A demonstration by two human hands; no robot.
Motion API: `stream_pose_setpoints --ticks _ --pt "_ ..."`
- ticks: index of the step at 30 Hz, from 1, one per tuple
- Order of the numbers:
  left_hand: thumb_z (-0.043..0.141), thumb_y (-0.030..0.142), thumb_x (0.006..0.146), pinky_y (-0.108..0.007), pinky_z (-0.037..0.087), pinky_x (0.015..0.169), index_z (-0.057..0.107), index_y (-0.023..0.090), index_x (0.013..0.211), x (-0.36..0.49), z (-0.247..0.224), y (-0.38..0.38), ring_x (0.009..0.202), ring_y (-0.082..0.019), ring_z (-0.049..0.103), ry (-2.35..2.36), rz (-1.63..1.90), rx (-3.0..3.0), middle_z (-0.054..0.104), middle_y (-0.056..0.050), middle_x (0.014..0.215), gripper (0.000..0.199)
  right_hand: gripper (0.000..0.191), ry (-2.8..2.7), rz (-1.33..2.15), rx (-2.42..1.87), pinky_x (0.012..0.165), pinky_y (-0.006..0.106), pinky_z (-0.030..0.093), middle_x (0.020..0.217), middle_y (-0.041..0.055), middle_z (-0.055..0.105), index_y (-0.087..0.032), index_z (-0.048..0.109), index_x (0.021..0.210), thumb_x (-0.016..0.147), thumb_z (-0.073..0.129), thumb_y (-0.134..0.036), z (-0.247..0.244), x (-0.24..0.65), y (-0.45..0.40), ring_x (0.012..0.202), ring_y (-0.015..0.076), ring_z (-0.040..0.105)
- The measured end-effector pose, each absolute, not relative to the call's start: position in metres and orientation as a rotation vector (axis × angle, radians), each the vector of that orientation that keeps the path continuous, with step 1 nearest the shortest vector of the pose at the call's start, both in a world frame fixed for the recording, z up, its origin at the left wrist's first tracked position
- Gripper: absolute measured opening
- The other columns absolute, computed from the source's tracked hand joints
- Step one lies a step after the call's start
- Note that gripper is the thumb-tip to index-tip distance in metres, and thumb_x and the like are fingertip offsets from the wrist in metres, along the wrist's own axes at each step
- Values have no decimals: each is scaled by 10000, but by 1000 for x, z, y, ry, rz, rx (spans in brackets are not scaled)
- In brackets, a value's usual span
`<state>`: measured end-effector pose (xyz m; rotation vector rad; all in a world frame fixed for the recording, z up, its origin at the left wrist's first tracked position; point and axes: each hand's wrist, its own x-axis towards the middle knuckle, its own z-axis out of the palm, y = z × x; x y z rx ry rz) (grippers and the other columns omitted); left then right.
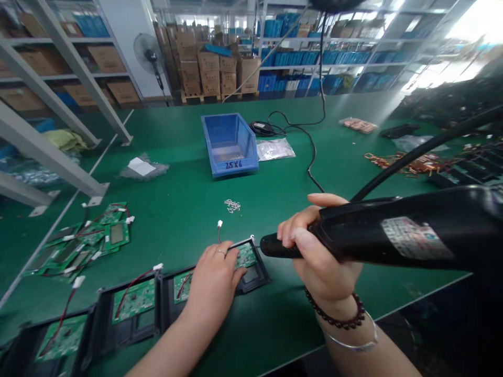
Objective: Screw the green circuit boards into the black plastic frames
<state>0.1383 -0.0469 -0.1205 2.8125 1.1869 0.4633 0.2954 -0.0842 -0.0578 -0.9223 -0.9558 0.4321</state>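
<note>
My right hand (328, 251) is wrapped around a black electric screwdriver (393, 230). The tool lies nearly level, its tip pointing left at the upper right corner of a black plastic frame (259, 283). A small silvery screw (252, 238) seems to be at that corner. My left hand (218, 272) steadies this frame, fingers over its upper edge and thumb near the green circuit board (247, 255) inside. Part of the board is hidden by the hand. More black frames (157, 303) with boards and red-black wires stand in a row to the left.
Loose screws (232, 205) lie in a small pile beyond the frames. Behind it stands a blue bin (231, 167) marked 25X6, beside a plastic bag (275, 149). Spare circuit boards (98, 235) are heaped at left, near metal posts (58, 152). A black cable (314, 152) crosses the table.
</note>
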Motion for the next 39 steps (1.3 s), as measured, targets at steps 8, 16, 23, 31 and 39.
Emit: stream_pose_setpoints --ticks 8,16,23,31,39 --pt "660 165 789 -412 536 805 624 149 973 137 -124 -46 922 -260 600 1169 458 2765 629 -106 1063 189 279 -1098 448 -944 467 312 450 600 -63 541 -279 551 916 693 697 -194 -59 282 -73 477 142 509" --pt "699 158 769 -430 531 833 648 137 944 142 -118 -47 944 -275 597 1212 375 2666 630 -105 1064 184 401 -1231 533 -980 431 299 437 618 -50 568 -250 572 1071 692 666 -162 -53 278 -68 463 134 498" --pt "777 170 692 -447 550 827 656 111 957 141 -117 -49 937 -294 610 1221 449 2743 635 -126 1077 297 399 -1188 713 -792 498 276 450 634 -54 579 -195 546 1127 748 665 -161 -44 293 -58 503 113 520" --pt "737 212 746 -503 520 933 646 107 1043 135 -132 -53 1044 -300 603 1139 599 2834 608 -146 1184 328 237 -956 273 -759 522 268 472 548 -68 586 -193 599 933 705 663 -185 -43 298 -3 460 115 546" --pt "588 179 845 -438 558 849 634 133 1041 125 -121 -48 972 -257 608 1177 916 2780 636 -124 1085 206 285 -943 200 -912 500 275 478 529 -65 595 -156 607 943 675 683 -214 -76 283 35 445 125 546"
